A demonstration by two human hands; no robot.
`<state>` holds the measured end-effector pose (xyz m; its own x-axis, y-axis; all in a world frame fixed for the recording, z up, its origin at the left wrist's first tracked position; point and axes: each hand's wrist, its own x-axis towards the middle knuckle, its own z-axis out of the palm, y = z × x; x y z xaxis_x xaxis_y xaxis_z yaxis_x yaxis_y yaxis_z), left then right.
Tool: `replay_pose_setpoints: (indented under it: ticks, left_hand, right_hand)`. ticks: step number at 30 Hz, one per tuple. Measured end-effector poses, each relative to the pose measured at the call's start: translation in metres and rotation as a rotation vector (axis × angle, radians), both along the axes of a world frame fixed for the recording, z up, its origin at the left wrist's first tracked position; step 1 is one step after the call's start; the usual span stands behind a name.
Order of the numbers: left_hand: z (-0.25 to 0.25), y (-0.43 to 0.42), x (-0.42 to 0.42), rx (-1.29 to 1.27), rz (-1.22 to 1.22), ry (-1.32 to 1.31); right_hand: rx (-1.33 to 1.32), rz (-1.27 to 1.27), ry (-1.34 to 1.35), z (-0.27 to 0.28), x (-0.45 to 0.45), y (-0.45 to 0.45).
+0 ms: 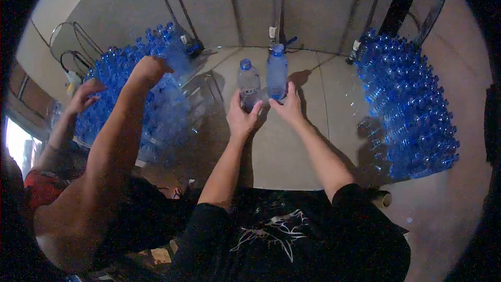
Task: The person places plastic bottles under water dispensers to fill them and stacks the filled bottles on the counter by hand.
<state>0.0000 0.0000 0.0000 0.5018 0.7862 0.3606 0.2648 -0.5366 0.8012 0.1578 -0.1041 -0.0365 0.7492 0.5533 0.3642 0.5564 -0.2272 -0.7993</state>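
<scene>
Two clear plastic bottles with blue tops stand upright side by side in front of me. My left hand (244, 117) has its fingers wrapped round the lower part of the left bottle (249, 78). Round the base of the right bottle (277, 70), which is set slightly farther away, my right hand (290, 108) is closed. The two hands nearly meet between the bottles. Parts of both bottles' lower ends are hidden by my fingers.
A large cluster of blue-topped bottles (117, 81) stands at the left, where a co-worker's arms (122, 115) reach over it. Another dense block of bottles (409, 109) stands at the right. Dark uprights run along the grey wall (308, 5). A cardboard tube (386, 199) lies near my right side.
</scene>
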Motion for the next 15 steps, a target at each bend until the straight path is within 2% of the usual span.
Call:
replay_pose_setpoints:
  ticks: [2, 3, 5, 8, 11, 15]
  left_hand:
    - [0.005, 0.017, -0.009, -0.009, -0.005, -0.010]
    - [-0.011, -0.030, 0.017, -0.036, 0.009, -0.063]
    - [-0.008, -0.014, 0.013, 0.139, 0.023, -0.082]
    - [-0.025, -0.004, 0.018, 0.024, -0.100, -0.352]
    - [-0.047, 0.002, 0.030, -0.103, -0.095, -0.400]
    - [-0.033, 0.002, 0.020, -0.045, -0.048, -0.209]
  right_hand:
    - [0.021, -0.037, 0.016, -0.001, -0.015, 0.019]
    - [-0.065, -0.051, -0.056, 0.004, 0.010, -0.029]
    - [-0.006, -0.091, -0.107, 0.013, 0.003, -0.012]
    - [0.037, -0.054, 0.077, 0.015, 0.003, -0.008]
    - [-0.011, -0.150, -0.192, 0.008, -0.003, -0.028]
    - [-0.093, -0.067, -0.032, 0.019, -0.004, -0.027]
